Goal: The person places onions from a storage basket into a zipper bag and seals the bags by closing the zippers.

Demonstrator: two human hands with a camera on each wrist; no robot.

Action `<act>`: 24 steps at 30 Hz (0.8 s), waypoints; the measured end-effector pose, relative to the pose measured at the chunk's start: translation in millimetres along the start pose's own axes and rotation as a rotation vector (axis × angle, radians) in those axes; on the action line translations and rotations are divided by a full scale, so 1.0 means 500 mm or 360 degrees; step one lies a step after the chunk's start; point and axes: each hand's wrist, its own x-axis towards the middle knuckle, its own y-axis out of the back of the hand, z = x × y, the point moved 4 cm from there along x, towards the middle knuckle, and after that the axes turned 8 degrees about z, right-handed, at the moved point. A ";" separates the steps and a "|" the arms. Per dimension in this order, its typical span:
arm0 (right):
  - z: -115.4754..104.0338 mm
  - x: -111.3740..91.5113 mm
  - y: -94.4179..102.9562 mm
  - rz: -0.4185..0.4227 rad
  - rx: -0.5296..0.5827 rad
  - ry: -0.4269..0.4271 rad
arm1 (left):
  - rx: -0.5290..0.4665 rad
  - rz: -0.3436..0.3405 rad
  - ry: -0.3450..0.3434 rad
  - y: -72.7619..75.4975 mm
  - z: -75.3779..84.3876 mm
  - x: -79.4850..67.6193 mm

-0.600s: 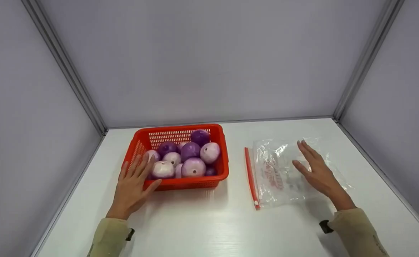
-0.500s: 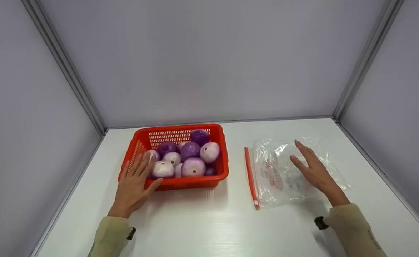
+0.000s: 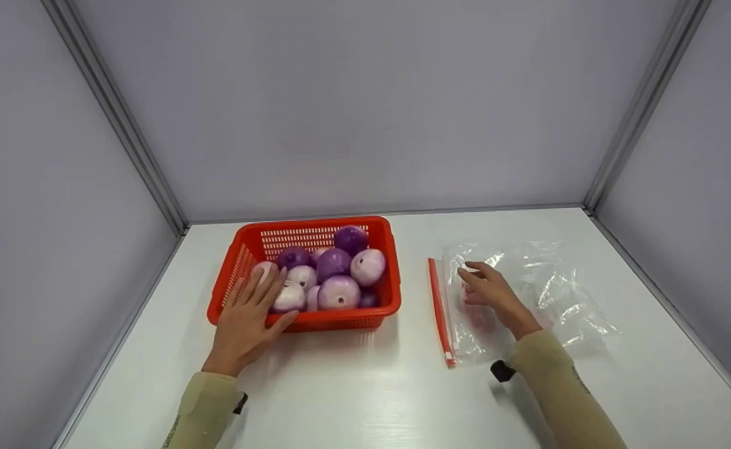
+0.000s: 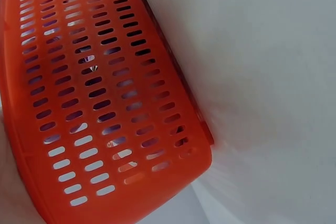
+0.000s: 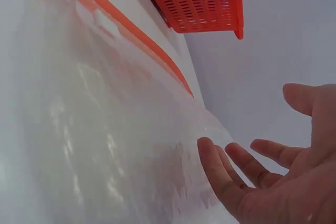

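A red plastic basket (image 3: pixel 346 322) on the left half of the table holds several peeled red onions (image 3: pixel 339 292). My left hand (image 3: pixel 247 327) lies over its front left corner, fingers spread above the onions; whether they touch the onions or only the rim I cannot tell. In the left wrist view the basket's perforated wall (image 4: pixel 173 179) fills the left side. A clear zip bag (image 3: pixel 555 274) lies flat to the right, its red slider strip (image 3: pixel 438 312) facing the basket. My right hand (image 3: pixel 495 296) hovers over the bag with loosely bent fingers, thumb apart, holding nothing.
The white table (image 3: pixel 353 399) is enclosed by pale panels (image 3: pixel 377 112) at the back and both sides. A strip of tabletop separates the basket from the bag.
My right hand has moved left across the bag toward its red strip, and its fingers have bent more. My left hand has shifted slightly right over the basket's corner.
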 end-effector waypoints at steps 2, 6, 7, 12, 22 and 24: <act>0.004 0.004 -0.012 0.0007 -0.0004 -0.0035 | -0.0009 0.0005 0.0003 0.000 0.003 -0.002; 0.007 0.008 -0.031 0.0042 -0.0056 -0.0085 | -0.0019 0.0016 0.0004 0.002 0.007 -0.001; 0.009 0.010 -0.035 0.0051 -0.0083 -0.0103 | -0.0022 0.0019 0.0004 0.003 0.008 -0.001; 0.013 0.012 -0.050 0.0065 -0.0214 -0.0146 | -0.0031 0.0021 0.0017 0.009 0.008 -0.003; 0.025 0.015 -0.061 0.0124 -0.0312 -0.0023 | 0.0005 0.0022 0.0078 0.020 -0.006 -0.020; 0.026 0.015 -0.061 0.0144 -0.0374 0.0014 | 0.0006 0.0016 0.0094 0.021 -0.009 -0.022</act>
